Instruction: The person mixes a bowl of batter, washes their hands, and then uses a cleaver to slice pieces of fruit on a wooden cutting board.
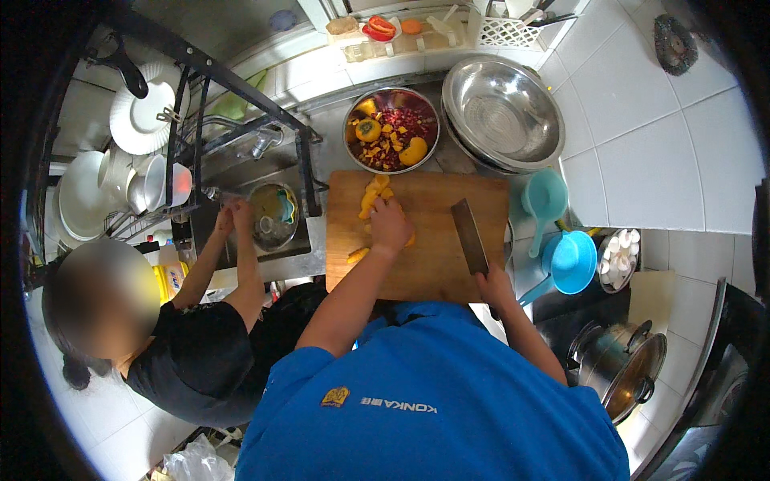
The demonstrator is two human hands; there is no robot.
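My left hand (pixel 391 227) is on the wooden cutting board (pixel 448 279), its fingertips against cut orange fruit pieces (pixel 374 189), likely persimmon. Its palm hides part of them, and whether the fingers grip any is unclear. Another orange piece (pixel 358 255) lies nearer to me on the board's left side. On the right, my right hand (pixel 498 287) grips the handle of a cleaver (pixel 469 236), whose blade points away from me over the board. Just beyond the board, a steel bowl (pixel 347 135) contains red seeds like pomegranate, orange chunks and larger persimmon-like fruit (pixel 414 151).
At left, another person's hands (pixel 234 216) are over the sink beside a basin (pixel 274 240). A black dish rack (pixel 240 90) overhangs it. Large steel bowls (pixel 505 114) are stacked at back right. Green (pixel 545 195) and blue (pixel 568 263) dippers, peeled eggs (pixel 618 258) and a lidded pot (pixel 625 367) stand right.
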